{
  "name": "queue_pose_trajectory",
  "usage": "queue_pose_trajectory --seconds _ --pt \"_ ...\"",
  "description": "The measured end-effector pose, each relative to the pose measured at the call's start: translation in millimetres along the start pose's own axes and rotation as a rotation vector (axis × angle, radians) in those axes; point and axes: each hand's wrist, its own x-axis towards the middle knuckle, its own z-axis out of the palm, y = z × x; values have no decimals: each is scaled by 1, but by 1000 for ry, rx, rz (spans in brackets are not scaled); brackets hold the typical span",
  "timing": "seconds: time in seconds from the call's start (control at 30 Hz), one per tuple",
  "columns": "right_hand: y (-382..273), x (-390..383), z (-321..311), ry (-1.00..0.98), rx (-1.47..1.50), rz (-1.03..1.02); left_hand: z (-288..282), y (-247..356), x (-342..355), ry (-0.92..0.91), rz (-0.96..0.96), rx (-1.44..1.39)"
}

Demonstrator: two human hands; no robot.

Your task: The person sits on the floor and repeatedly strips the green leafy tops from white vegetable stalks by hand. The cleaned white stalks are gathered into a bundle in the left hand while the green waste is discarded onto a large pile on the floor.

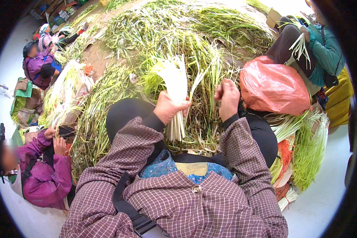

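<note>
My left hand is closed around a bunch of long white-stemmed green shoots. The pale stalks fan out above the fist, and more stalk ends hang below it, over the gap between my knees. One thin shoot stands apart from the bunch, just right of the thumb. My right hand is raised to the right of the bunch, apart from it. Its fingers are curled and pinched together; whether anything thin is between them I cannot make out. Beneath both hands lies a heap of loose green leaves and trimmings.
A pinkish-red plastic sack bulges by my right knee. Bundled shoots lie to the right. A person in teal sits beyond the sack, holding stalks. People in purple sit at left beside piled pale shoots.
</note>
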Motion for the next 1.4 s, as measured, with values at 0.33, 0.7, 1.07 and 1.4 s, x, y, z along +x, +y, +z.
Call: queue_pose_trajectory --seconds 0.33,0.7,1.07,1.4 --pt "-6 -9 -1 -210 -319 -83 3 3 -1 9 -30 48" --pt "7 24 -22 47 -98 -39 -1 -3 -3 -79 -16 41" --pt "14 -4 20 -299 -126 116 -1 -4 -3 -104 -64 125" --pt "2 25 -9 -111 -35 48 -4 -6 -1 -209 -94 96"
